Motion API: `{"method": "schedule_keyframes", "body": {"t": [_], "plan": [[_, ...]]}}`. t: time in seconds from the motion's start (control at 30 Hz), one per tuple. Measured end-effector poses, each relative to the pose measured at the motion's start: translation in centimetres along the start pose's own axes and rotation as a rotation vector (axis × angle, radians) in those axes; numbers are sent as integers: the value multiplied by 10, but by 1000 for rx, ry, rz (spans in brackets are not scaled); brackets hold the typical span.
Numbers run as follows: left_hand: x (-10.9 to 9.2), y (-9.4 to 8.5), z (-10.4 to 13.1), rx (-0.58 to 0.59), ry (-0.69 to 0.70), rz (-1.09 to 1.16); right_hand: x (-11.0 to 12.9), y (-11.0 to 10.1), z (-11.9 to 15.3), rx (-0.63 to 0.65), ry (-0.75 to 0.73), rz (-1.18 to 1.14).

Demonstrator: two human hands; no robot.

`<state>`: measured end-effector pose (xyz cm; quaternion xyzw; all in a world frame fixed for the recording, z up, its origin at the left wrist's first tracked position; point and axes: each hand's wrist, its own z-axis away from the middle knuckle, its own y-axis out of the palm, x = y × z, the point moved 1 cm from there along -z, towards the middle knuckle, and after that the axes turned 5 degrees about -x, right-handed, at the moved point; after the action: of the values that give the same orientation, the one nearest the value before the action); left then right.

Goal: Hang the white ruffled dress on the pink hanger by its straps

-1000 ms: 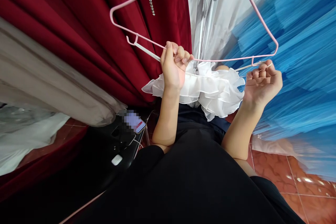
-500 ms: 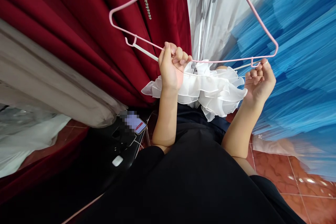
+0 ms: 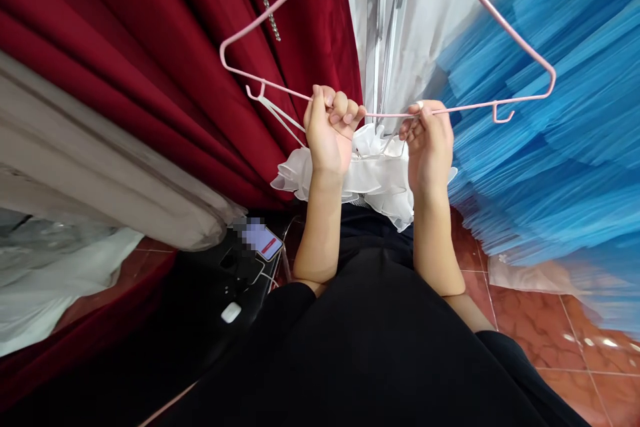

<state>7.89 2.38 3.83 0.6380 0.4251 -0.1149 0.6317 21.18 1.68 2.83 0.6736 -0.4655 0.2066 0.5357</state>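
Observation:
A pink clothes hanger spans the upper middle, its top cut off by the frame edge. My left hand is closed around its bottom bar. Below hangs a white ruffled garment, partly hidden behind my forearms. White straps run from the hanger's left hook down to it. My right hand is closed beside the bar right of centre, pinching a thin white strap that rises from the ruffles. The hanger's right hook holds nothing.
Dark red drapes and a beige cloth hang at left, blue tulle at right. A phone and a small white case lie on a black surface at lower left. Red tiles cover the floor.
My right hand has moved left from the hanger's right hook toward the middle of the bar, bringing the strap away from that hook. My left hand keeps its grip.

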Motion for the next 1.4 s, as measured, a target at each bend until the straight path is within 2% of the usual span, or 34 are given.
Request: {"method": "schedule_keyframes", "body": {"t": [0.1,0.23,0.37,0.43,0.53,0.7,0.77,0.87,0.97,1.13,1.23,1.33,1.4], "plan": [[3,1,4,38,29,11,-7,7,4,84,45,-43],[4,-2,9,106,32,-88,-8,4,1,109,82,-67],[-9,-20,6,189,-1,-285,-5,-9,-10,102,131,-57],[-20,-36,3,132,76,-428,-3,-16,-14,98,140,-55],[-36,-64,-2,-23,221,-603,-2,-22,-16,102,131,-38],[-49,-109,-15,-188,265,-747,-5,-20,-14,106,63,-19],[-48,-118,-19,-188,241,-798,-6,-20,-15,104,62,-4],[-41,-118,-18,-37,155,-815,-6,-22,-17,95,79,42],[-39,-105,-13,74,193,-707,-6,-25,-20,95,93,54],[-51,-84,-10,-59,329,-329,1,-29,-26,105,106,95],[-55,-74,-18,-102,445,-214,8,-30,-31,106,64,109],[-52,-73,-31,-95,534,-192,11,-32,-36,98,31,106],[-49,-79,-38,-105,531,-137,10,-34,-38,99,30,91]]}}
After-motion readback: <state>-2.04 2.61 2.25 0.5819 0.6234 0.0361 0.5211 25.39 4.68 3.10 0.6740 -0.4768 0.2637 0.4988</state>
